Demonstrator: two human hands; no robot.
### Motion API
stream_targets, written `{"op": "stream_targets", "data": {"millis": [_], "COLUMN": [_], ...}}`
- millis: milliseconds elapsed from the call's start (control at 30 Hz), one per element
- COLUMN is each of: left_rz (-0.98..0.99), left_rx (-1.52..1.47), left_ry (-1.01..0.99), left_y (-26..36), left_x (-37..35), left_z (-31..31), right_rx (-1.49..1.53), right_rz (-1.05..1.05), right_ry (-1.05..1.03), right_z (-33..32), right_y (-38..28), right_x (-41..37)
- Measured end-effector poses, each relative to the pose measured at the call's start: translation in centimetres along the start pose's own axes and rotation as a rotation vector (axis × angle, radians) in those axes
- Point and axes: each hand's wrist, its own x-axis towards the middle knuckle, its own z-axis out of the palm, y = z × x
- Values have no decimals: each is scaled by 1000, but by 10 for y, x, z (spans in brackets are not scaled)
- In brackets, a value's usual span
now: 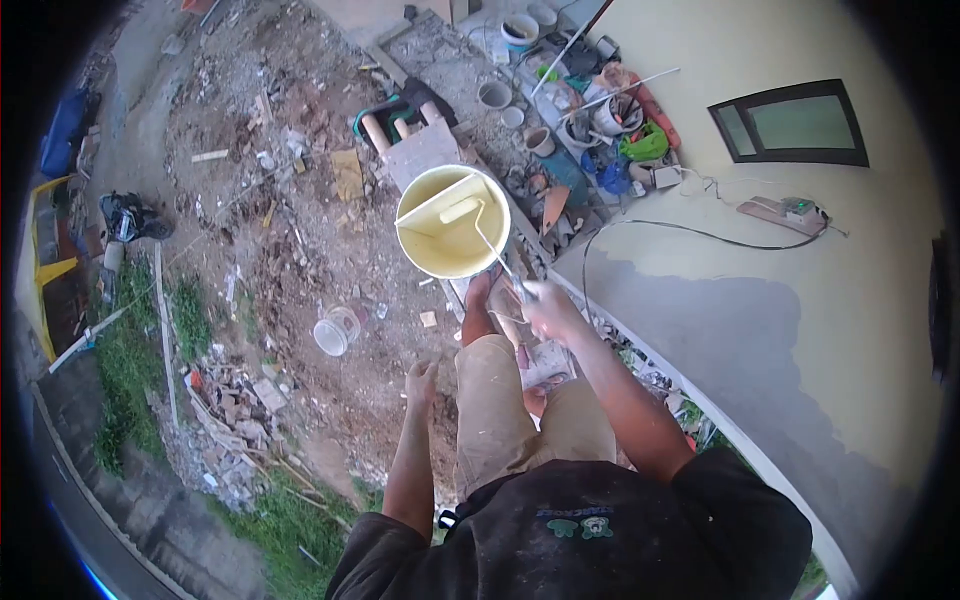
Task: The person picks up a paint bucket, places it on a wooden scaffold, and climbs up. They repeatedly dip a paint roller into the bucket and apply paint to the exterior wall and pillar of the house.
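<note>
My right hand is wrapped round the handle of a paint roller, slightly blurred. The small roller head is inside a round bucket, against a pale flat board that stands slanted across it. Cream-yellow paint coats the bucket's inside. The bucket stands in front of my feet, by a plank. Beside my left knee hangs my left hand, apart from the bucket, its fingers curled in with nothing visible in them.
To the right rises a cream wall with a grey patch, a small window and a black cable. Buckets, bags and tools crowd its foot. Rubble ground lies left, with a clear plastic tub and a motorbike.
</note>
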Motion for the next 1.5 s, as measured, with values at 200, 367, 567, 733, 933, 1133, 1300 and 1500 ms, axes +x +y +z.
{"op": "stream_targets", "data": {"millis": [200, 367, 567, 733, 933, 1133, 1300, 1500], "left_rz": [50, 171, 738, 382, 286, 388, 1191, 331], "left_rx": [90, 152, 486, 583, 795, 1000, 1282, 1006], "left_ry": [-82, -199, -582, -694, -813, -934, -1273, -1099], "left_y": [31, 57, 44, 130, 179, 257, 322, 350], "left_x": [8, 5, 86, 70, 66, 66, 41, -14], "left_z": [25, 43, 67, 172, 194, 285, 320, 319], "right_rx": [114, 167, -368, -280, -134, 270, 398, 397], "right_rz": [-116, -102, -300, -194, -288, -101, -57, -148], "right_ry": [-35, -72, 440, 731, 1207, 1655, 1981, 2171], "right_z": [-20, -41, -53, -14, 65, 116, 105, 58], "right_y": [43, 42, 146, 223, 280, 244, 247, 240], "right_x": [-102, -214, -356, -416, -428, -416, -374, -388]}}
